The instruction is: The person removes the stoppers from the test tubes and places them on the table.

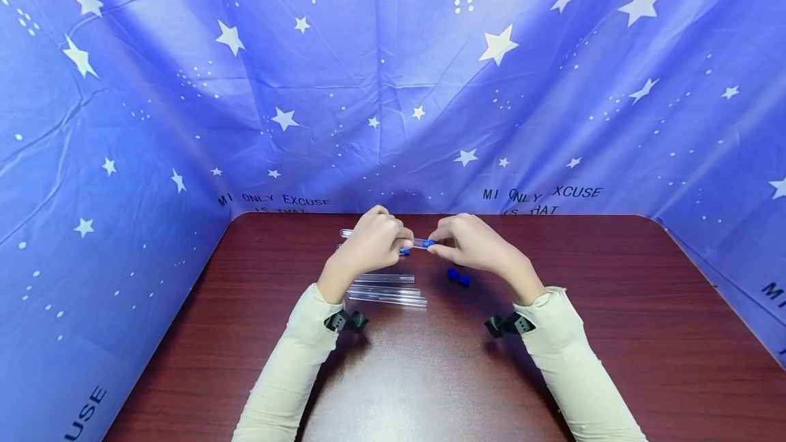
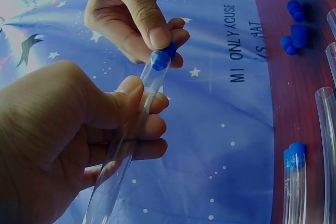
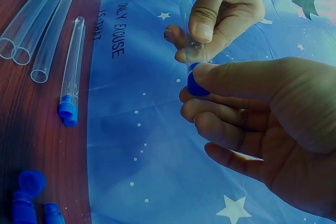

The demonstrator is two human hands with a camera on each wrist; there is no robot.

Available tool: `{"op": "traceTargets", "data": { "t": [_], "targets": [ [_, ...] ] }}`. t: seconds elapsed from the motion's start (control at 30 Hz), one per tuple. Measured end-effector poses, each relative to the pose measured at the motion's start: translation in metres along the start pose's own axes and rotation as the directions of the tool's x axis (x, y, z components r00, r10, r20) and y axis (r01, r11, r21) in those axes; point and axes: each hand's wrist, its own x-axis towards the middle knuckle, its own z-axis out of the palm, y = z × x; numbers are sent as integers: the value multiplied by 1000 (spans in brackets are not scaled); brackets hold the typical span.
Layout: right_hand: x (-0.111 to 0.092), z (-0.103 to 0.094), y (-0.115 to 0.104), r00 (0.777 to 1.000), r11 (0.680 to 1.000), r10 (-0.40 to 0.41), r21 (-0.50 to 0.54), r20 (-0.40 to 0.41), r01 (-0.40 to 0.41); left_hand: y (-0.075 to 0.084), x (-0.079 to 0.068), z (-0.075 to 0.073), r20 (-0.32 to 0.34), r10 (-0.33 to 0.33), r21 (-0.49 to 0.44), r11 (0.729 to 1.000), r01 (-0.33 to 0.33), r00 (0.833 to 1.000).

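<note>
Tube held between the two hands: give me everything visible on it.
The tube is slim, clear and smooth, glass or clear plastic, with nothing visible inside but the blue stopper. The stopper's ribbed part sits in the mouth; whether it's fully seated, I can't tell. The far end looks rounded in the right wrist view. Held crosswise, the tube is gripped by the left hand, while the right hand pinches the stopper end.

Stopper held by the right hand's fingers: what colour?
Blue; the stopper shows best in the right wrist view.
</note>
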Motion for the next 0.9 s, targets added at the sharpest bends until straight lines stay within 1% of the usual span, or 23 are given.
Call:
{"op": "traceTargets", "data": {
  "t": [0.27, 0.37, 0.6, 0.7, 0.9],
  "targets": [
    [0, -1, -1, 1000, 1000, 2, -3, -17, -2, 0, 2, 0, 10, -4, 5, 1000, 4, 1000],
    [0, -1, -2, 1000, 1000, 2, -3, -24, -2, 0, 1, 1, 4, -1, 1, 1000, 1, 1000],
    [-2, -1, -1, 999, 1000, 2, -17, -51, -2, 1, 1, 0, 22, -2, -19, 1000, 2, 1000],
    [-2, -3, -1, 999, 1000, 2, -23, -48, -3, 1, 1, -1, 20, 4, -25, 1000, -3, 1000],
    [-1, -4, -2, 998, 999, 50, -15, -29, -50, 1, 1, 0, 12, -12, -33, 999, 12, 1000]
  ]
}}
